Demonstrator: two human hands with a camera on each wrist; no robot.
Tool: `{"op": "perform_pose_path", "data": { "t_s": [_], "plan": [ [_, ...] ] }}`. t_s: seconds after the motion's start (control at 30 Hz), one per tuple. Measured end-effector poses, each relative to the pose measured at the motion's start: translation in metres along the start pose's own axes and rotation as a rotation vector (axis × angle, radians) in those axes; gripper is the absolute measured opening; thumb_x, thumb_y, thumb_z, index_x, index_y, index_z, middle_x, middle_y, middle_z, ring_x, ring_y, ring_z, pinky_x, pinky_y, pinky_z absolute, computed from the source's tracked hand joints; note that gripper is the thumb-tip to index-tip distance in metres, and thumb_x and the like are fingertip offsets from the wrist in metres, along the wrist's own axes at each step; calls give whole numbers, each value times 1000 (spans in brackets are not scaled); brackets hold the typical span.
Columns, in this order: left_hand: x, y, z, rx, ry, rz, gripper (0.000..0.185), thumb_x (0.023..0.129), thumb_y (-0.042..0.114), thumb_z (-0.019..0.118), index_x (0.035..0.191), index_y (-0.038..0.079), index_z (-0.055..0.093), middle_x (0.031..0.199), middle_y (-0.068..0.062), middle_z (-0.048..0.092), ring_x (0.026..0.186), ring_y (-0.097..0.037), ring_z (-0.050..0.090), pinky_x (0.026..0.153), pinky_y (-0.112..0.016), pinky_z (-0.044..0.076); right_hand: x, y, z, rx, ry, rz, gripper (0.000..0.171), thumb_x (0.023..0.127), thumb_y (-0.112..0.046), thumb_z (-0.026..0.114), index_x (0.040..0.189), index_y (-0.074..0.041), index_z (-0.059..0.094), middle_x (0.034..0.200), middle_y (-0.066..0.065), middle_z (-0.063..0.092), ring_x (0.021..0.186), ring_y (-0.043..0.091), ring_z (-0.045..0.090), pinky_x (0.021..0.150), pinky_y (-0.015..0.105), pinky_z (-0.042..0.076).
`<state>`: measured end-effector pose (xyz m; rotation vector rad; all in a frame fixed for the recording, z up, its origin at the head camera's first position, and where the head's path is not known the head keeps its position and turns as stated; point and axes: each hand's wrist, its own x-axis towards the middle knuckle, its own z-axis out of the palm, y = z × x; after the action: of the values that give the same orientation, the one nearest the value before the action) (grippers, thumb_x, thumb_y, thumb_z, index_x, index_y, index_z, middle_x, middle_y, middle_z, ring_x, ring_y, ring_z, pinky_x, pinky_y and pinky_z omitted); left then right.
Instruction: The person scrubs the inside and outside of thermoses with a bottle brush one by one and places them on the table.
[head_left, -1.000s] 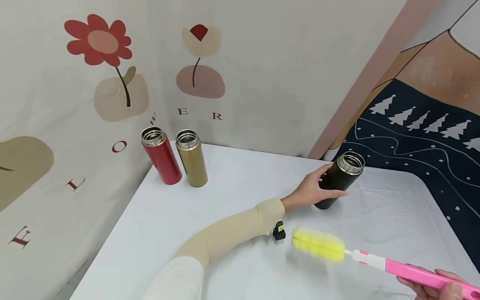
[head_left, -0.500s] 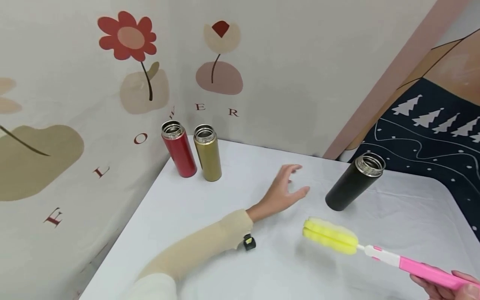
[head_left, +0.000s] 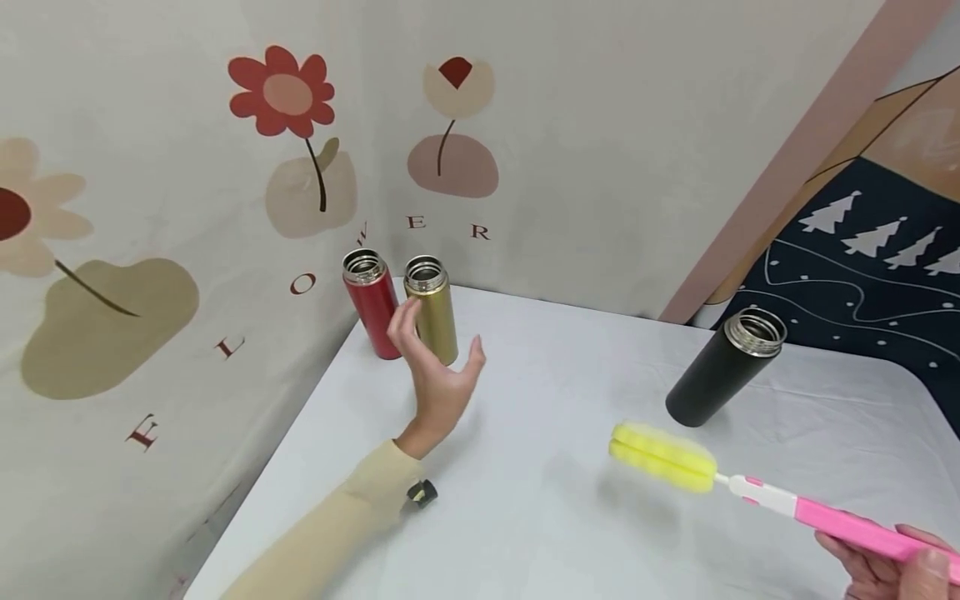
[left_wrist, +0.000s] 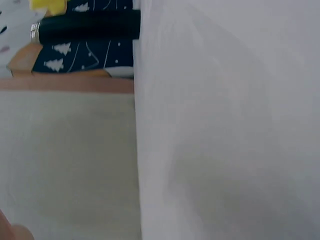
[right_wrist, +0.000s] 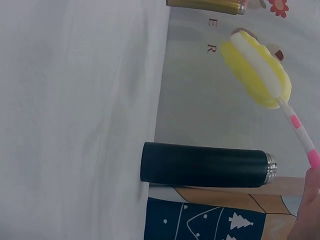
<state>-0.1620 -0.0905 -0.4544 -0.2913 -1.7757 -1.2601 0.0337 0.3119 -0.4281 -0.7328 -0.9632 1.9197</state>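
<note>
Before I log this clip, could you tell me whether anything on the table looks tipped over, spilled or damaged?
Nothing stands out. The red flask, gold flask and black flask all stand upright, lidless, on the white table, with no spill visible.

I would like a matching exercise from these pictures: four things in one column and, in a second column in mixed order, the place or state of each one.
Things:
1. black bottle
2. red bottle
3. yellow sponge brush
4. left hand

Places or states:
A. held by its pink handle in the right hand, above the table
B. open, raised in front of the gold bottle
C. stands alone at the right side of the table
D. stands nearest the flower wall, beside the gold bottle

Pairs: 1-C, 2-D, 3-A, 4-B
</note>
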Motion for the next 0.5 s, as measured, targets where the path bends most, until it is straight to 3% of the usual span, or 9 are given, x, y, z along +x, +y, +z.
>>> {"op": "perform_pose_path", "data": {
  "t_s": [0.03, 0.1, 0.17, 0.27, 0.43, 0.5],
  "plan": [
    [1, -5, -4, 11, 8, -31, 89, 89, 13, 84, 159, -1, 31, 161, -22, 30, 152, -33, 30, 123, -64, 29, -4, 3, 1, 71, -41, -56, 24, 107, -15, 72, 122, 0, 60, 99, 8, 81, 79, 15, 80, 70, 22, 59],
    [4, -14, -7, 31, 5, -103, 91, 91, 16, 84, 161, 2, 28, 162, -18, 29, 153, -29, 29, 123, -62, 31, -9, 8, 0, 197, -112, -137, 24, 107, -8, 70, 120, 9, 59, 101, 20, 80, 86, 24, 81, 70, 29, 60],
    [6, -22, -9, 48, -12, -168, 93, 92, 20, 85, 162, 5, 26, 163, -14, 30, 154, -27, 29, 124, -59, 31, -11, 12, 1, 254, -160, -217, 21, 107, -3, 68, 117, 13, 60, 100, 27, 77, 88, 29, 80, 69, 35, 60],
    [9, -32, -9, 40, -37, -248, 93, 93, 22, 85, 163, 8, 26, 163, -11, 31, 154, -23, 29, 124, -55, 34, -12, 17, 3, 381, -213, -254, 18, 107, 5, 62, 116, 20, 58, 98, 35, 73, 90, 38, 79, 66, 41, 60],
    [14, -48, -7, -4, -71, -346, 94, 93, 24, 87, 164, 9, 26, 162, -10, 35, 150, -21, 34, 123, -49, 37, -16, 18, 8, 364, -235, -261, 25, 108, 1, 64, 121, 21, 57, 99, 34, 71, 92, 37, 80, 69, 41, 60],
    [17, -54, -8, -11, -82, -380, 94, 94, 26, 87, 164, 9, 27, 162, -9, 39, 149, -21, 37, 123, -47, 38, -17, 18, 14, 282, -220, -300, 27, 107, -2, 66, 122, 19, 61, 97, 31, 70, 90, 34, 81, 69, 38, 60]
  ]
}}
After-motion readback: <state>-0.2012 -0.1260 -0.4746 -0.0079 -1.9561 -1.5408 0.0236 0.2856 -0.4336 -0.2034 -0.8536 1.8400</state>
